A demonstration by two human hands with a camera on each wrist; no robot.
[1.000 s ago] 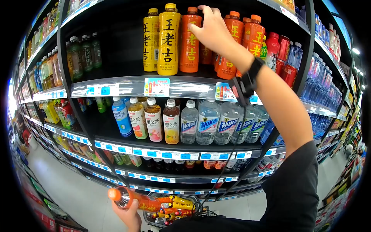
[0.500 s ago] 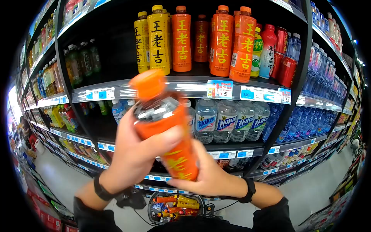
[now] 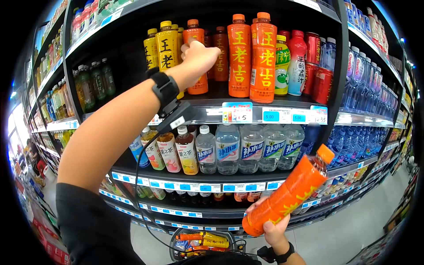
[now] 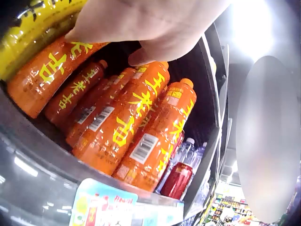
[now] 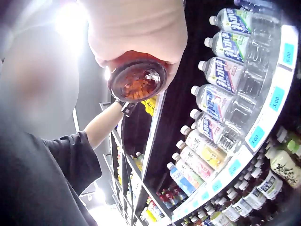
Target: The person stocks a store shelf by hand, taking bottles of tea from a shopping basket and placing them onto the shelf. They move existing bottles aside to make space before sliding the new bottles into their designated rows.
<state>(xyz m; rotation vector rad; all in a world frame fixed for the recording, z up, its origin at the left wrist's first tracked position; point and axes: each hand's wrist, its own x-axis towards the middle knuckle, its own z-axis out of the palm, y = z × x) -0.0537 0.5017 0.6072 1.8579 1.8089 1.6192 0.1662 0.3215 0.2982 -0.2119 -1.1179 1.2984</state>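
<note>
My right hand (image 3: 276, 230) grips an orange drink bottle (image 3: 289, 192) low on its body. The bottle leans, orange cap up to the right, in front of the lower shelves; its base (image 5: 138, 82) shows in the right wrist view. My left hand (image 3: 198, 57) reaches to the upper shelf, at the upper part of a standing orange drink bottle (image 3: 197, 86). In the left wrist view the hand arches over that bottle (image 4: 42, 89), fingertips at its left side, thumb off to its right. Yellow bottles (image 3: 167, 44) stand close on the left.
More orange bottles (image 3: 239, 62) stand to the right, beside a green-labelled bottle (image 3: 282, 66) and red cans (image 3: 322, 86). Below, clear water bottles (image 3: 227, 148) line a shelf. A basket (image 3: 173, 255) holding several bottles is down in front of me. The price-tag rail (image 3: 194, 115) edges the upper shelf.
Half a second ago both hands held the orange bottle in front of me. Now only my right hand has it, lower right, and my left hand has gone up to the shelf.
</note>
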